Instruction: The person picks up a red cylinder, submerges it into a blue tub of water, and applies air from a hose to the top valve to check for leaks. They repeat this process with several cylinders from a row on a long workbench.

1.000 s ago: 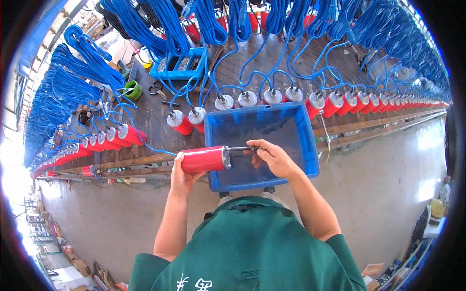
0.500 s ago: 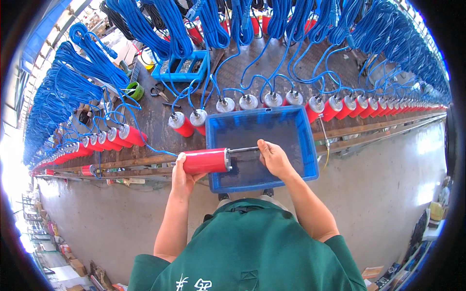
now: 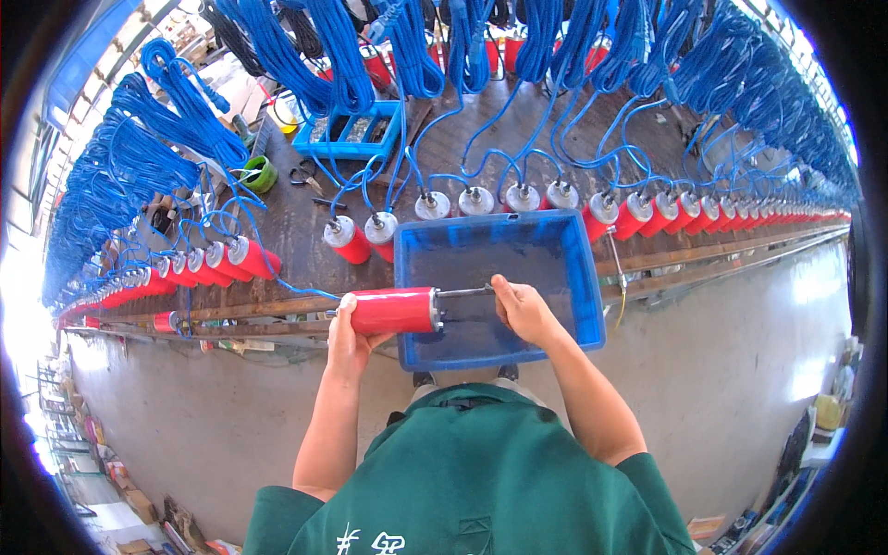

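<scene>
Left hand [image 3: 346,338] holds the red cylinder [image 3: 393,311] near its left end, thumb on top, fingers going under. Right hand [image 3: 524,311] is closed round the outer end of a metal rod [image 3: 464,292]; what the grip covers, can't tell. Key relation: cylinder between the hands, long axis left-right, roughly level; left hand nearer (on it), right hand off its right end. Rod roughly in line with that axis, meeting the end cap near its upper edge. Blue cable [image 3: 310,290] seems to reach the cylinder's left end. Blue tub [image 3: 592,314] below the right hand and the cylinder's right part. Beyond the hands: worktop [image 3: 294,227], row of red units [image 3: 349,243] along its near edge, ahead and both sides. Farther, ahead-left: green cup [image 3: 258,176], blue tray [image 3: 344,151]. Farthest: blue cable coils [image 3: 535,46].
</scene>
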A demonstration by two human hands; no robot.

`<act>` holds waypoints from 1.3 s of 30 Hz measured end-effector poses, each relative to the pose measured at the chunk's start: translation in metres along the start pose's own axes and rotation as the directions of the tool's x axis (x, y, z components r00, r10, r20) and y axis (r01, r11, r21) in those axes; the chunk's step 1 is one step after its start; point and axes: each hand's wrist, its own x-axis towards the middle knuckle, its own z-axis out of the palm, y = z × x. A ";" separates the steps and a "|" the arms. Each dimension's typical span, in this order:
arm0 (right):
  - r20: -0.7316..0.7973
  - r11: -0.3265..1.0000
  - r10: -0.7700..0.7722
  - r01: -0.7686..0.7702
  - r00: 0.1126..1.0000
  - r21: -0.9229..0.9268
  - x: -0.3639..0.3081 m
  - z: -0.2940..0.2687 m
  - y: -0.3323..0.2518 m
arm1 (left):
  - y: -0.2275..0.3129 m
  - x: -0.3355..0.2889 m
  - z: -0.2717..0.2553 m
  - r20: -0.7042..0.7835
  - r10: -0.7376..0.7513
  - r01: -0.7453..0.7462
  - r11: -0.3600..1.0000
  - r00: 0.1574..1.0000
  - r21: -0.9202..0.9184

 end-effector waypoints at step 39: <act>0.023 0.927 0.209 -0.206 0.978 0.314 0.011 0.010 -0.008 | -0.003 0.003 0.012 -0.026 0.089 -0.088 0.996 0.996 0.016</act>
